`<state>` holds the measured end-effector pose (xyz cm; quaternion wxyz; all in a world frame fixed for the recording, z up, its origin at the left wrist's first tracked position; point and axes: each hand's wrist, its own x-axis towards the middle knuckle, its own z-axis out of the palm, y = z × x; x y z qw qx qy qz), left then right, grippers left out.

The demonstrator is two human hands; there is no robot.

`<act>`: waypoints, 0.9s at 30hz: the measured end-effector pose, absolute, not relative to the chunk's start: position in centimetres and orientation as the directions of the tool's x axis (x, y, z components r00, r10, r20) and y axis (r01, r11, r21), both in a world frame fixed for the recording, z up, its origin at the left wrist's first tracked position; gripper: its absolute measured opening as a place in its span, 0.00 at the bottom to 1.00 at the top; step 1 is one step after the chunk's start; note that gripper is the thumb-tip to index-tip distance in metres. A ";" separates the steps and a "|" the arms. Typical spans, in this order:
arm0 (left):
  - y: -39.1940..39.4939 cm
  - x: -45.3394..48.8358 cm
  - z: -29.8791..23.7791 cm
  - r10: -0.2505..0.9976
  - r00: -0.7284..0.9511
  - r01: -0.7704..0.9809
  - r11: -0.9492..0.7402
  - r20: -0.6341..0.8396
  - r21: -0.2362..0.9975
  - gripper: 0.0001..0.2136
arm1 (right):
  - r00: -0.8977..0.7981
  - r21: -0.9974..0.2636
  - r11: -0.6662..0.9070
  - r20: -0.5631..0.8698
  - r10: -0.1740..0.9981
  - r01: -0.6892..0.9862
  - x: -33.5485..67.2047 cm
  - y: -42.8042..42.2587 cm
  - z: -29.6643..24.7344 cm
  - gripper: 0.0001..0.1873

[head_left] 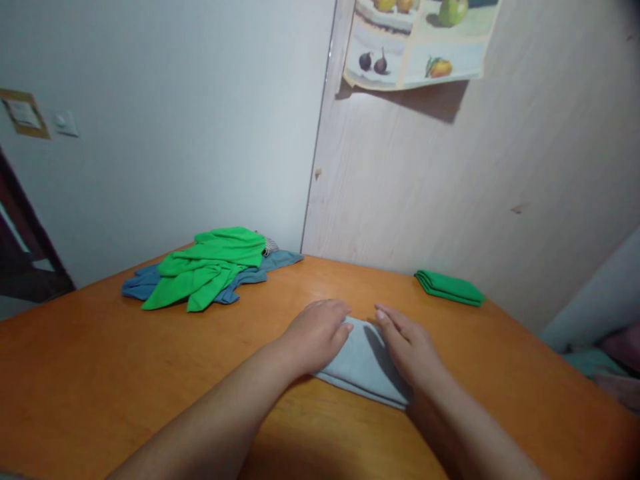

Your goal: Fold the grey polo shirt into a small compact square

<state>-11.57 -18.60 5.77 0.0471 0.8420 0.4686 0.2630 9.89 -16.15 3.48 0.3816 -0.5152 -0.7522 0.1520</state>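
A folded light grey-blue cloth [361,365] lies on the orange wooden table [125,373] in front of me. My left hand [316,332] rests flat on the cloth's left part, fingers stretched out and together. My right hand [409,345] lies flat on its right part, fingers extended toward the far edge. Neither hand grips anything; both press down on the cloth.
A loose heap of bright green cloth [210,267] lies over blue cloth [143,285] at the table's far left. A neatly folded green cloth [449,288] sits at the far right by the wall. A fruit poster [417,41] hangs above. Bedding shows at right.
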 end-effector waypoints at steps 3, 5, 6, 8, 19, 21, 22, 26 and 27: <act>-19.9 -10.4 5.9 0.757 0.530 0.700 -0.645 0.383 0.307 0.17 | -0.053 -0.662 0.395 0.474 0.879 0.637 12.3 -14.4 4.0 0.28; -20.6 -9.9 5.9 0.731 0.581 0.675 -0.678 0.357 0.290 0.19 | -0.030 -0.682 0.371 0.456 0.889 0.630 13.6 -13.3 3.8 0.26; -21.0 -9.7 5.8 0.722 0.604 0.666 -0.690 0.339 0.283 0.20 | -0.027 -0.692 0.358 0.441 0.897 0.627 14.1 -12.8 3.5 0.25; -21.4 -9.4 5.6 0.710 0.643 0.653 -0.705 0.287 0.278 0.25 | -0.060 -0.707 0.345 0.394 0.917 0.617 14.5 -11.9 2.8 0.23; -21.5 -8.9 5.0 0.725 0.681 0.677 -0.678 0.106 0.286 0.37 | -0.262 -0.822 0.316 0.211 0.942 0.473 13.5 -11.7 0.9 0.16; -21.5 -8.9 5.0 0.722 0.681 0.675 -0.684 0.121 0.278 0.36 | -0.275 -0.837 0.286 0.170 0.946 0.465 13.4 -11.9 0.9 0.14; -21.5 -8.9 5.0 0.717 0.684 0.671 -0.690 0.132 0.271 0.35 | -0.275 -0.843 0.268 0.150 0.950 0.466 13.4 -12.0 0.8 0.13; -21.5 -8.9 4.5 0.683 0.704 0.641 -0.729 0.195 0.240 0.33 | -0.250 -0.868 0.200 0.091 0.964 0.455 13.4 -11.9 0.5 0.12; -21.4 -8.9 4.4 0.674 0.709 0.634 -0.738 0.209 0.230 0.33 | -0.245 -0.877 0.187 0.083 0.966 0.443 13.4 -11.9 0.5 0.11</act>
